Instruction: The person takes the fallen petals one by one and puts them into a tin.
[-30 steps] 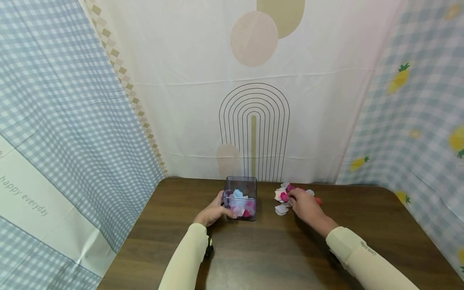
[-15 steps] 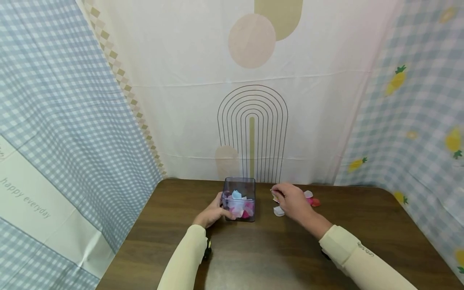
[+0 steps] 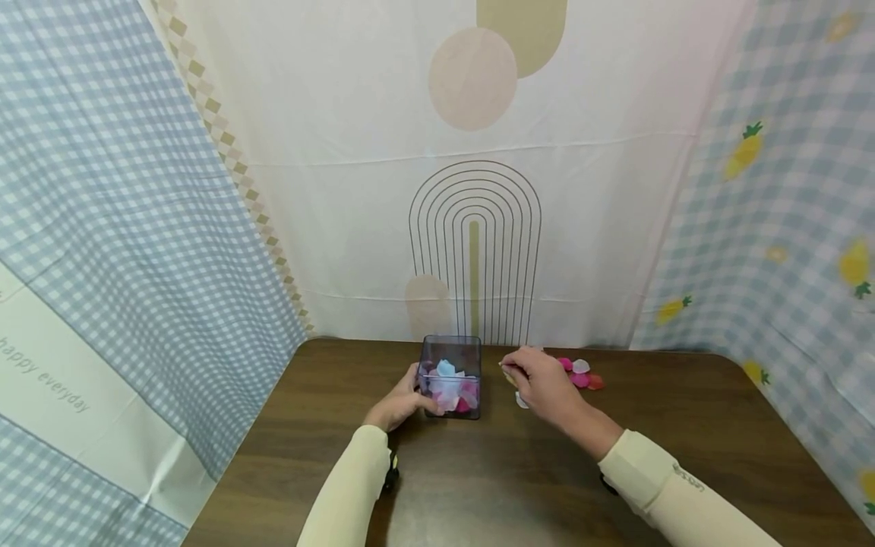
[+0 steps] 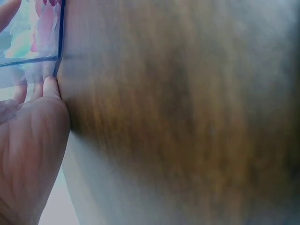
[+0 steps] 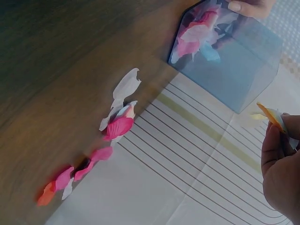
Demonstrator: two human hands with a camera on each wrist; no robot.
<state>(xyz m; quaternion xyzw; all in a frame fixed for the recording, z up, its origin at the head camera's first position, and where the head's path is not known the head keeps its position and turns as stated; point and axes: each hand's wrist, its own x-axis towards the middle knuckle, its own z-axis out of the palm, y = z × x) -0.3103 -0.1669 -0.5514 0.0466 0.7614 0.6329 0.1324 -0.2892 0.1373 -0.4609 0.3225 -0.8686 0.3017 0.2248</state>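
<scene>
A clear, bluish plastic box (image 3: 451, 351) stands on the table, with pink, white and pale blue petals (image 3: 447, 391) inside. My left hand (image 3: 398, 401) grips its left side, the thumb in front and the fingers along the side; in the left wrist view the palm lies at the box's edge. To the right of the box, my right hand (image 3: 547, 386) pinches a yellow-orange petal (image 5: 272, 116) together with something whitish, seen best in the right wrist view. Beneath and beside this hand lie loose petals, among them a deep pink petal (image 5: 119, 127) and a white petal (image 5: 126, 86).
Farther right on the brown table (image 3: 465, 486), a red-orange petal (image 3: 595, 382) lies close to pink and white ones. A patterned white cloth (image 3: 362, 228) hangs right behind the table's back edge, with checked cloths on both sides.
My right hand has shifted left from the petal pile toward the box, carrying petals between its fingertips. Pink and white petals at the right have come into view. The left hand keeps its hold.
</scene>
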